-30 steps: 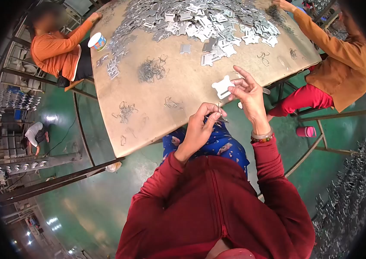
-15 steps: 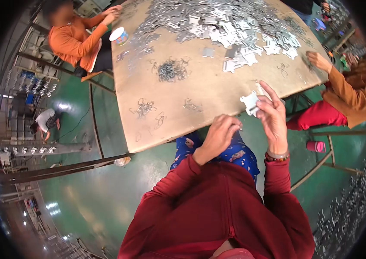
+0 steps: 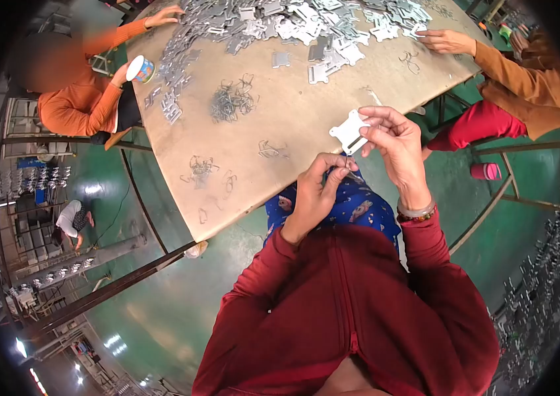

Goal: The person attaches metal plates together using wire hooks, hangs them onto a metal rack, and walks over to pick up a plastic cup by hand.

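My right hand (image 3: 395, 148) pinches a flat silver metal plate (image 3: 348, 132) with small tabs at its corners, held up over the table's front edge. Just below the plate, the closed thumb and fingertips of my left hand (image 3: 318, 191) grip a thin wire piece (image 3: 355, 177), whose shape is mostly hidden. The fingertips are at the plate's lower edge; whether the wire touches it I cannot tell. Bent wire pieces lie on the table in a dense heap (image 3: 232, 100), a smaller pile (image 3: 199, 170) and a few loose ones (image 3: 271, 149).
A large heap of metal plates (image 3: 293, 23) covers the table's (image 3: 306, 109) far side. At the left, a person in orange (image 3: 72, 109) holds a white-rimmed cup (image 3: 140, 68). Another person's hand (image 3: 448, 41) rests at the right edge. A pink container (image 3: 486, 171) is at the right.
My left hand has risen to the plate's lower edge, and the plate has come left with my right hand. The person at left now holds the cup. The view has shifted.
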`<control>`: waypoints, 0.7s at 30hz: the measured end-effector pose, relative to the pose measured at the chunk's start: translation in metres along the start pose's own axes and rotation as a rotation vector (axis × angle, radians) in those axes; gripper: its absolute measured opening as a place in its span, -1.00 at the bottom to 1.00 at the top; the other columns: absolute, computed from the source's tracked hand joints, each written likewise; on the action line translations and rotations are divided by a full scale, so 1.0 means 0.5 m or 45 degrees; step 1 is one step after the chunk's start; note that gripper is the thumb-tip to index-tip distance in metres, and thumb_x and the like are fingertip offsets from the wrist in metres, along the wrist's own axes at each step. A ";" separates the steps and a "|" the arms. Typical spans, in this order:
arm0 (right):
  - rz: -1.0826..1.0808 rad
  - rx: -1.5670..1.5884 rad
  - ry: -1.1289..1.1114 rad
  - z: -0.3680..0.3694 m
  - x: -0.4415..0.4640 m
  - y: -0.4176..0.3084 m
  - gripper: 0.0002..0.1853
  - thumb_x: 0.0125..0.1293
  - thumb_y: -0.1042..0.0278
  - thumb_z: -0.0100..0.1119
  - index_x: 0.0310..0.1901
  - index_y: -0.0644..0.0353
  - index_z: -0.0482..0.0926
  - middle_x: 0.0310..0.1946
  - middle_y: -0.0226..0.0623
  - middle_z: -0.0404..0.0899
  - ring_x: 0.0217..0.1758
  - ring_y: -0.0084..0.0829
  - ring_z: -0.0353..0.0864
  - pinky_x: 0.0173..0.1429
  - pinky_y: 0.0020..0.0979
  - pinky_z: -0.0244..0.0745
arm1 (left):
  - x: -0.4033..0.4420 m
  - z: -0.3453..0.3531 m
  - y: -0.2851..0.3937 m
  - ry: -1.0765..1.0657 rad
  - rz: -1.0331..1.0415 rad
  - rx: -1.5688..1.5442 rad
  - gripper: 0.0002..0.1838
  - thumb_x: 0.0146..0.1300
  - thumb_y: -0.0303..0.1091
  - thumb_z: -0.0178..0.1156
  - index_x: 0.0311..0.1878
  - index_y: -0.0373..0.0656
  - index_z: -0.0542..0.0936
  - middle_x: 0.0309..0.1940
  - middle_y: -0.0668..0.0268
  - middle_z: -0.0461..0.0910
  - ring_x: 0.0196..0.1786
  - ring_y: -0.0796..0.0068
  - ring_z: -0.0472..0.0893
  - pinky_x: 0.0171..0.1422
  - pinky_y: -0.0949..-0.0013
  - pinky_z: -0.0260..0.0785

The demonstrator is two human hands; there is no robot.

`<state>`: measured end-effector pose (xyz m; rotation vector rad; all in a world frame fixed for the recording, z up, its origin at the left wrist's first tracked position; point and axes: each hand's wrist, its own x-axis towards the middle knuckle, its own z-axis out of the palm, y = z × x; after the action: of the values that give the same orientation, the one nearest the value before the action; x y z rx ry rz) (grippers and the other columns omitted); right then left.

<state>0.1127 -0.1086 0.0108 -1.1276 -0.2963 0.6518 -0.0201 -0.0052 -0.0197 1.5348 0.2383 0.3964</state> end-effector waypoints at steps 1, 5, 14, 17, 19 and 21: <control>0.006 0.029 -0.008 0.001 -0.004 -0.001 -0.65 0.09 0.68 0.16 -0.03 0.39 0.50 -0.38 -0.38 0.53 -0.43 -0.62 0.52 -0.45 -0.58 0.47 | -0.001 0.003 0.005 0.019 -0.034 -0.012 -0.95 0.30 -0.53 0.03 -0.21 -0.29 0.43 -0.30 0.20 0.61 -0.18 0.51 0.57 -0.03 0.43 0.40; 0.017 0.104 -0.038 0.006 -0.021 -0.014 -0.64 0.10 0.65 0.15 0.00 0.39 0.47 -0.36 -0.37 0.53 -0.42 -0.61 0.52 -0.44 -0.58 0.45 | -0.006 0.007 0.004 0.015 0.034 0.021 -0.96 0.28 -0.54 0.06 -0.22 -0.27 0.43 -0.31 0.21 0.61 -0.19 0.49 0.58 -0.06 0.44 0.41; -0.199 -0.113 -0.011 0.031 -0.051 -0.030 -0.77 0.04 0.71 0.22 -0.22 0.47 0.52 -0.43 -0.22 0.56 -0.53 -0.47 0.56 -0.43 -0.53 0.49 | 0.026 -0.081 -0.009 0.327 0.350 0.559 -0.69 0.14 -0.41 0.21 -0.03 -0.22 0.51 -0.09 0.15 0.52 -0.09 0.19 0.51 0.02 0.29 0.32; -0.214 -0.153 -0.062 0.024 -0.055 -0.026 -0.84 0.04 0.74 0.22 -0.30 0.47 0.53 -0.45 -0.22 0.56 -0.54 -0.48 0.57 -0.45 -0.52 0.50 | 0.114 -0.223 -0.053 0.382 0.160 1.005 -0.79 0.16 -0.34 0.16 -0.18 -0.25 0.60 -0.12 0.09 0.52 -0.11 0.10 0.48 -0.03 0.22 0.31; -0.192 -0.099 -0.076 0.030 -0.055 -0.026 -0.87 0.06 0.74 0.21 -0.32 0.45 0.53 -0.44 -0.20 0.57 -0.53 -0.47 0.59 -0.44 -0.53 0.50 | 0.180 -0.282 -0.080 0.459 0.220 1.490 -0.82 0.15 -0.33 0.16 -0.28 -0.22 0.65 -0.24 0.08 0.53 -0.17 0.15 0.49 -0.02 0.25 0.33; -0.187 -0.076 -0.085 0.026 -0.051 -0.022 -0.88 0.06 0.74 0.21 -0.32 0.43 0.54 -0.44 -0.20 0.57 -0.53 -0.47 0.59 -0.44 -0.53 0.51 | 0.211 -0.324 -0.136 0.349 0.205 1.711 -0.83 0.12 -0.33 0.17 -0.30 -0.21 0.64 -0.28 0.11 0.52 -0.16 0.15 0.48 -0.01 0.22 0.32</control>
<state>0.0896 -0.1175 0.0286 -1.1307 -0.4536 0.5540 0.0194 0.1860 -0.0821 2.8264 0.6843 0.6246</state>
